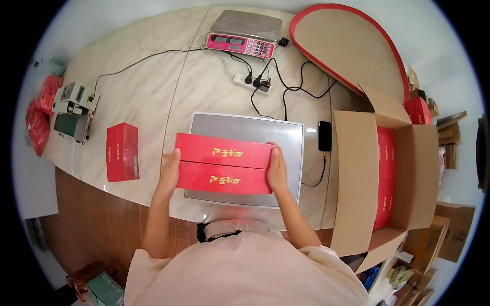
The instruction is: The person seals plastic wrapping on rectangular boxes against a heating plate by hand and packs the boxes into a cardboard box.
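Two long red boxes with gold lettering lie side by side between my hands, the far red box (214, 149) against the near red box (219, 179). My left hand (171, 166) presses their left ends, and my right hand (277, 168) grips their right ends. Beneath them is a grey flat panel with a white frame (294, 168); I cannot tell if the boxes touch it. On the left of the table stands another pair of red boxes (122, 153).
An open cardboard carton (356, 178) with red boxes (386, 176) inside stands at right. Beside it lies a plugged-in phone (324, 135). A pink scale (242, 45), a power strip (252, 83) and cables are at the back. A small machine (74, 109) sits far left.
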Demonstrator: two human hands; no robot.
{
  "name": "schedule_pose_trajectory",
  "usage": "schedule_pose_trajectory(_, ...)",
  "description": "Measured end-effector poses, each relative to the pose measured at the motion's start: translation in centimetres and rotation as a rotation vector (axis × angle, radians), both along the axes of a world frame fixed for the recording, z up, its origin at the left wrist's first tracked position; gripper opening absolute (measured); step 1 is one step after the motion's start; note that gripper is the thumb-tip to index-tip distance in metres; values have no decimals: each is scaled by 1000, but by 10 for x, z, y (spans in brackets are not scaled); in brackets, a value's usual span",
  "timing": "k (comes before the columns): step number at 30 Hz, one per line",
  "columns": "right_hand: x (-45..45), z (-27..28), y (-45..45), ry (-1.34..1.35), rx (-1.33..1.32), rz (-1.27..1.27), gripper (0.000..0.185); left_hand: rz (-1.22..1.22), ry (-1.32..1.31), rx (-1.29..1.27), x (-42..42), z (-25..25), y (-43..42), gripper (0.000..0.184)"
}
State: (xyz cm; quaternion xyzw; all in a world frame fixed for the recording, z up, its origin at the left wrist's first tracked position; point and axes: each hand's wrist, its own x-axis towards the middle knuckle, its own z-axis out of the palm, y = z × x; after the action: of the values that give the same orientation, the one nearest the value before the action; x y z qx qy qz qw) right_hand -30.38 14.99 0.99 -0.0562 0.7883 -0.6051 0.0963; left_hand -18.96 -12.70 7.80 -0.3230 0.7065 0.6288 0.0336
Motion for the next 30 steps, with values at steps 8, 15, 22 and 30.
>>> schedule_pose_trajectory(8, -4, 14, 99, -23, 156, -152, 56, -142, 25, 142, -34, -50, 77, 68)
schedule_pose_trajectory(15, -1, 9, 77, -82, 204, -128, 57, -71, 32, 309, -22, -68, 57, 68)
schedule_pose_trajectory(22, 6, 27, 13, -41, 164, 20, 54, 31, 75, 252, 0, -36, 16, 66)
schedule_pose_trajectory(30, -7, 17, 26, 69, 259, 0, 58, 429, 403, 49, 38, -19, 29, 42)
